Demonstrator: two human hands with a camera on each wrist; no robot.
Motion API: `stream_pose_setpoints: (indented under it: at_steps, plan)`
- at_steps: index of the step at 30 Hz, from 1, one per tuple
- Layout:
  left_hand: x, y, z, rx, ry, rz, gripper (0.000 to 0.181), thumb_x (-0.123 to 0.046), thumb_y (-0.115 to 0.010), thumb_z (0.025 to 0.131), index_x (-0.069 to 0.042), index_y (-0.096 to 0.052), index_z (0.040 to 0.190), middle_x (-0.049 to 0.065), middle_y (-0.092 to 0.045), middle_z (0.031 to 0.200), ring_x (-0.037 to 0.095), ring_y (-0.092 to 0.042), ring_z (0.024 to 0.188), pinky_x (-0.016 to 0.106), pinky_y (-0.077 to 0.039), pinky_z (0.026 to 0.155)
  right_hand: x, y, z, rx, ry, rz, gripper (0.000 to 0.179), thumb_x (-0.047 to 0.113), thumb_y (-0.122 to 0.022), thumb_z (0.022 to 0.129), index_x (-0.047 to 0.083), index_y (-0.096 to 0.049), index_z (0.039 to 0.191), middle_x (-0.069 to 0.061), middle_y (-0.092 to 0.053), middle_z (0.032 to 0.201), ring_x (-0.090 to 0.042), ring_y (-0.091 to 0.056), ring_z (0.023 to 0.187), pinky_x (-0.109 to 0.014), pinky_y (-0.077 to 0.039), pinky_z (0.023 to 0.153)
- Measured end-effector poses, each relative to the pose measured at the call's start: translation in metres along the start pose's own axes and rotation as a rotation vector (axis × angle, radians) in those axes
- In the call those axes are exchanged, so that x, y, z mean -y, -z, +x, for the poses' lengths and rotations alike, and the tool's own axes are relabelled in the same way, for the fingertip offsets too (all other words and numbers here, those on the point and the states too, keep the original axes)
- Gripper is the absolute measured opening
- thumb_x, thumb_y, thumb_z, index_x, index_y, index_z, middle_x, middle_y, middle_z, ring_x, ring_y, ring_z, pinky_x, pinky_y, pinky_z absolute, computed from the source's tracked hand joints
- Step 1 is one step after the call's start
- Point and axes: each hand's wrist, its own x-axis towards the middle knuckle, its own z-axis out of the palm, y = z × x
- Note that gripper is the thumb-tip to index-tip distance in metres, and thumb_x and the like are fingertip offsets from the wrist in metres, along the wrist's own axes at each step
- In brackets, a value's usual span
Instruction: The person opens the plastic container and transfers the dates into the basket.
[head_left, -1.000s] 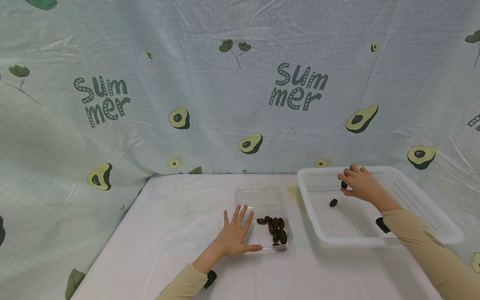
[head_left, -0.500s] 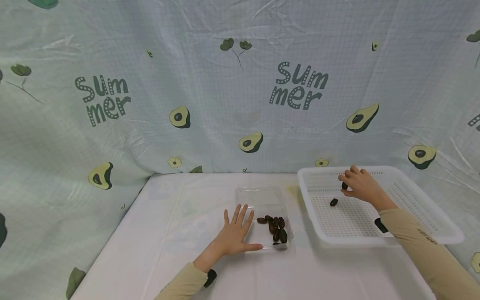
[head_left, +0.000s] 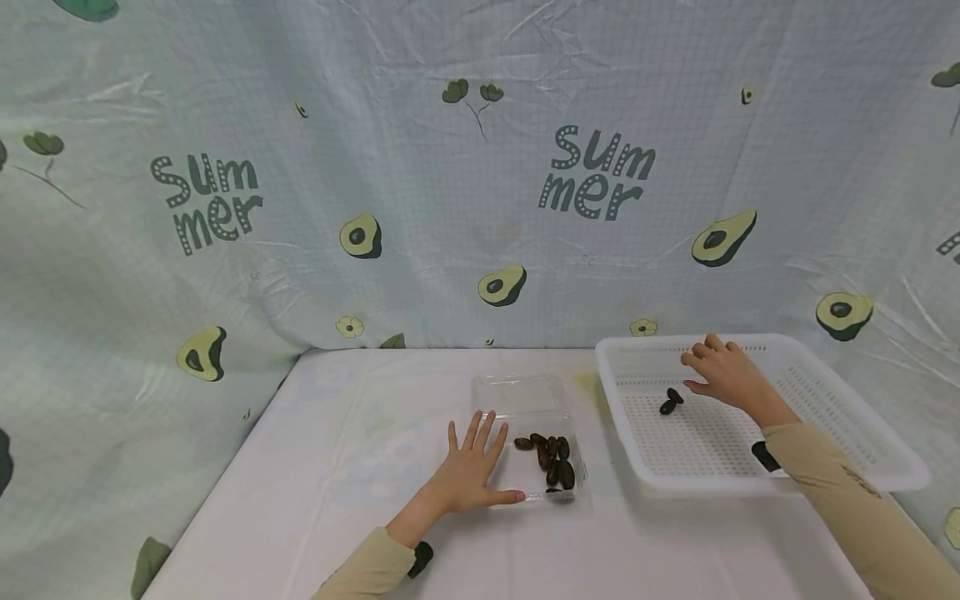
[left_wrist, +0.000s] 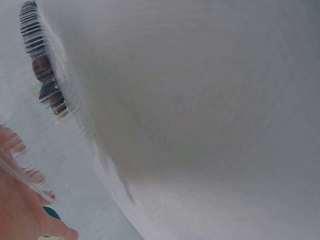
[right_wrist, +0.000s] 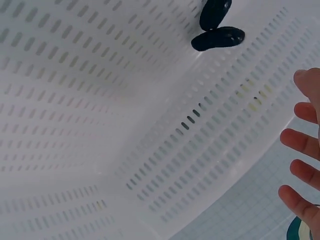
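My right hand (head_left: 723,377) hovers over the white plastic basket (head_left: 750,482), fingers loosely bent and nothing between them. Below its fingertips, two dark brown dates (head_left: 667,407) touch each other on the basket floor; the right wrist view also shows the glossy dates (right_wrist: 218,39), apart from the fingers (right_wrist: 302,142). My left hand (head_left: 467,479) is spread flat at the left side of a clear plastic box (head_left: 519,479), its thumb along the front edge. Several dates (head_left: 567,475) lie in the box's right half. The left wrist view catches part of that hand (left_wrist: 22,205) through clear plastic.
The box's hinged clear lid (head_left: 519,393) lies open toward the back. A white cloth covers the table (head_left: 360,467). Behind it hangs a pale curtain (head_left: 420,183) printed with avocados. The basket has raised slotted walls and stands right of the box.
My right hand has let go of the date it held; that date now lies on the basket floor against the other one. The left hand has stayed in place.
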Motion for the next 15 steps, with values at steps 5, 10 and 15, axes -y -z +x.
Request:
stream_pose_setpoints:
  at_steps: [5,10,15]
  plan:
    - [0.0,-0.001,0.0,-0.001,0.004,-0.002,0.1,-0.077,-0.035,0.075,-0.008,-0.014,0.144,0.02,-0.009,0.149,0.04,-0.007,0.137,0.069,-0.013,0.096,0.002,0.003,0.001,-0.013,0.001,0.024,0.031,0.028,-0.076,0.068,0.01,-0.055,0.083,-0.004,-0.049,0.073,-0.023,-0.042,0.069,-0.031,-0.03,0.049]
    - [0.0,-0.002,0.001,-0.002,0.005,0.012,0.099,-0.075,-0.037,0.075,-0.008,-0.014,0.144,0.02,-0.009,0.149,0.039,-0.007,0.137,0.068,-0.014,0.096,0.005,0.009,0.005,-0.02,-0.016,0.068,0.057,0.051,-0.017,0.091,0.01,-0.056,0.084,-0.004,-0.051,0.075,-0.024,-0.043,0.072,-0.034,-0.034,0.05]
    - [0.0,-0.003,0.001,-0.005,0.005,0.015,0.099,-0.075,-0.039,0.075,-0.009,-0.014,0.144,0.02,-0.009,0.149,0.039,-0.007,0.137,0.068,-0.014,0.096,0.01,0.021,0.011,-0.029,-0.024,0.097,0.061,0.052,-0.014,0.09,0.01,-0.058,0.085,-0.005,-0.053,0.077,-0.025,-0.045,0.075,-0.036,-0.037,0.052]
